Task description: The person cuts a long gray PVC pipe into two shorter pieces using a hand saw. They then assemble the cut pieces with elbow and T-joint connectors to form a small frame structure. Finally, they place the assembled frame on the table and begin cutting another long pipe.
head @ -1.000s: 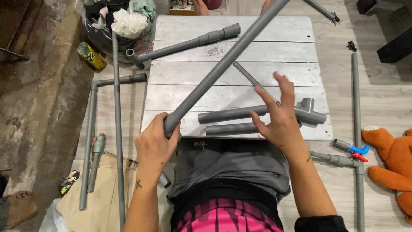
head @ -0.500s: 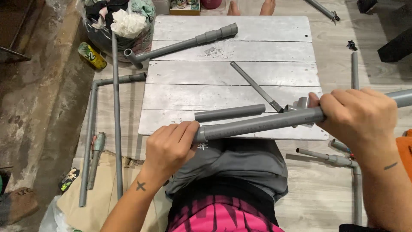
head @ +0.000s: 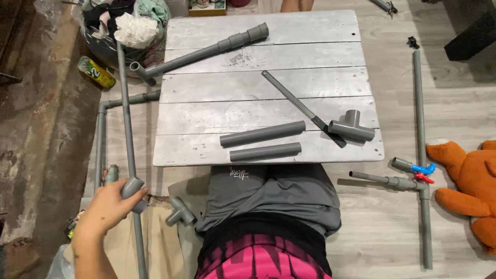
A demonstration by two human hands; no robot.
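At the lower left of the frame our left hand [head: 111, 206] curls around a grey pipe fitting [head: 133, 187] joined to a long thin pipe [head: 125, 113] that runs up toward the upper left, beside the table [head: 206, 101]. Our right hand is out of view. On the table lie two short pipes [head: 262, 133], a hacksaw blade [head: 294, 101] and a tee fitting [head: 351, 126]. An orange plush toy [head: 465, 181] sits at the right edge.
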